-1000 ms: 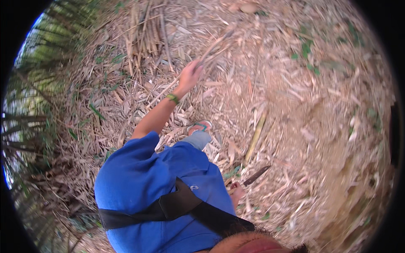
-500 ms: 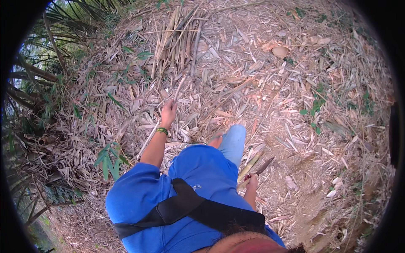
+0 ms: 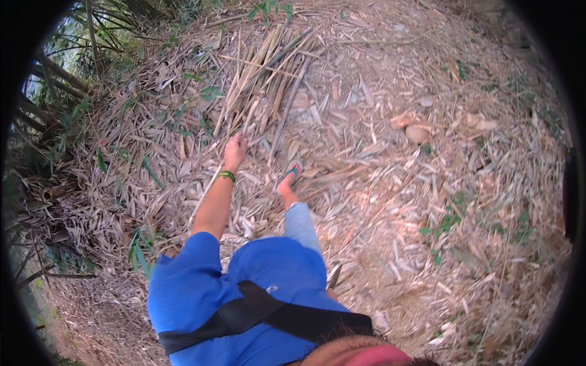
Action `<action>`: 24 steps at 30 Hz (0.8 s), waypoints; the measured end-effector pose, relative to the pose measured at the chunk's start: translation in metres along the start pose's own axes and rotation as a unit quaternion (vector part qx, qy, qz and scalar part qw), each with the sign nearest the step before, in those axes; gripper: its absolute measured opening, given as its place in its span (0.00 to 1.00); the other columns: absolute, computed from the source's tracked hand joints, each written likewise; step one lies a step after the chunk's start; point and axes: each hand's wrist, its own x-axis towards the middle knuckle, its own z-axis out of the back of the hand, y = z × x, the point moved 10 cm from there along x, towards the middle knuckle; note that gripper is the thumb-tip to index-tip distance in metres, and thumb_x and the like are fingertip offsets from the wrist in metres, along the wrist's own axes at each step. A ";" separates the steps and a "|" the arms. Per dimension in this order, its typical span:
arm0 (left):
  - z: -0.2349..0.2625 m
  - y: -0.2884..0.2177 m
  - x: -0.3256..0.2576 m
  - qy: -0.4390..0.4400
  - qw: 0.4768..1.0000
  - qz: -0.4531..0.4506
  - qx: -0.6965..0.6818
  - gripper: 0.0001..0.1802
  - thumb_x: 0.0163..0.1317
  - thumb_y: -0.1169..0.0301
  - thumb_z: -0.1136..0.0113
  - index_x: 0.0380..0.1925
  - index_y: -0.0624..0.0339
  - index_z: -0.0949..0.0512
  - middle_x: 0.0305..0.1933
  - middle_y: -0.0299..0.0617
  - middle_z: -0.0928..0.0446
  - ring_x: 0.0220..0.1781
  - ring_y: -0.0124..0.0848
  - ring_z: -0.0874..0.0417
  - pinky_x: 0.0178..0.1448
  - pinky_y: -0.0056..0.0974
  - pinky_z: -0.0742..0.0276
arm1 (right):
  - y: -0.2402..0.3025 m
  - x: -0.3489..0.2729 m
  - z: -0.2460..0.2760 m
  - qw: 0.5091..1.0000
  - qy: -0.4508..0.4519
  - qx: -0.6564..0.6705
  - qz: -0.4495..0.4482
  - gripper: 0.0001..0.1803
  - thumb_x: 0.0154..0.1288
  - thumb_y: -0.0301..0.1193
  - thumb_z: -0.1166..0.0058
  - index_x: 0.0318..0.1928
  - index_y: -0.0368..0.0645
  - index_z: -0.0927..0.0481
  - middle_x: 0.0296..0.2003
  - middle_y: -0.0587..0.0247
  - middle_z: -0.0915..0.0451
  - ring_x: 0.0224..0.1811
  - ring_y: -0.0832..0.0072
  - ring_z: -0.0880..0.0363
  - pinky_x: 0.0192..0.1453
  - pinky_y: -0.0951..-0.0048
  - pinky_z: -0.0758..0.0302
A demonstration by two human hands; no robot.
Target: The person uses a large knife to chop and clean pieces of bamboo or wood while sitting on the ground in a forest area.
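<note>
My left hand (image 3: 235, 152), with a green and yellow band at the wrist, is closed round a long thin stick (image 3: 205, 196). One end of the stick reaches forward to the near end of a bundle of cut sticks (image 3: 264, 70); the other runs back beside my forearm. Of my right hand (image 3: 332, 294) only a sliver of skin shows past the blue shirt, its fingers hidden. A dark knife blade (image 3: 334, 276) sticks up beside it, moving along with that hand.
Dry leaves and chips (image 3: 372, 201) cover the ground. My sandalled foot (image 3: 293, 174) is planted short of the bundle. A rounded tan object (image 3: 417, 134) lies to the right. Bamboo stems (image 3: 64, 76) stand at the far left; small green plants (image 3: 452, 222) grow at right.
I have stepped forward, and the bundle is nearer my left hand, which still grips the stick. My right hand and the knife have drawn back, mostly behind the shirt.
</note>
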 end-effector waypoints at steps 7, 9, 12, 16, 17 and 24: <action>-0.027 -0.099 0.252 -0.034 0.998 -0.044 -0.013 0.24 0.64 0.59 0.40 0.58 0.54 0.25 0.39 0.56 0.22 0.43 0.52 0.20 0.48 0.51 0.25 | 0.159 0.019 -0.019 0.999 0.029 0.025 -0.028 0.11 0.57 0.28 0.37 0.34 0.32 0.23 0.26 0.55 0.20 0.26 0.66 0.19 0.28 0.64 0.22; -0.027 -0.144 0.312 -0.085 0.995 -0.057 0.009 0.28 0.64 0.55 0.40 0.62 0.53 0.28 0.48 0.62 0.23 0.53 0.56 0.23 0.58 0.52 0.28 | 0.223 0.008 -0.027 0.999 0.043 0.028 -0.001 0.12 0.58 0.28 0.38 0.36 0.32 0.23 0.25 0.54 0.21 0.25 0.65 0.19 0.27 0.64 0.21; -0.023 -0.196 0.366 -0.104 0.991 -0.061 -0.049 0.37 0.64 0.47 0.42 0.66 0.58 0.32 0.60 0.66 0.28 0.64 0.56 0.28 0.69 0.49 0.34 | 0.309 -0.006 -0.038 0.998 0.038 0.024 0.041 0.10 0.60 0.27 0.40 0.36 0.33 0.23 0.24 0.55 0.21 0.22 0.64 0.20 0.26 0.64 0.20; -0.058 -0.225 0.317 0.056 0.980 -0.066 -0.181 0.29 0.65 0.56 0.40 0.60 0.65 0.27 0.57 0.60 0.23 0.60 0.51 0.22 0.64 0.45 0.28 | 0.382 -0.016 -0.049 0.995 0.059 -0.028 0.073 0.08 0.62 0.28 0.41 0.35 0.35 0.23 0.24 0.56 0.22 0.21 0.66 0.20 0.25 0.65 0.21; -0.058 -0.218 0.281 0.054 0.974 -0.079 -0.204 0.26 0.65 0.59 0.40 0.57 0.65 0.25 0.55 0.58 0.21 0.57 0.50 0.20 0.61 0.44 0.26 | 0.398 -0.014 -0.053 0.995 0.059 -0.045 0.071 0.08 0.61 0.28 0.41 0.35 0.35 0.23 0.24 0.56 0.22 0.21 0.66 0.20 0.25 0.64 0.22; -0.099 0.125 -0.166 0.233 0.948 0.211 -0.043 0.30 0.58 0.45 0.41 0.50 0.59 0.20 0.51 0.56 0.19 0.57 0.50 0.20 0.62 0.48 0.27 | 0.488 -0.027 -0.096 0.964 0.046 -0.245 0.095 0.06 0.60 0.26 0.42 0.35 0.36 0.23 0.21 0.58 0.24 0.18 0.66 0.25 0.23 0.60 0.24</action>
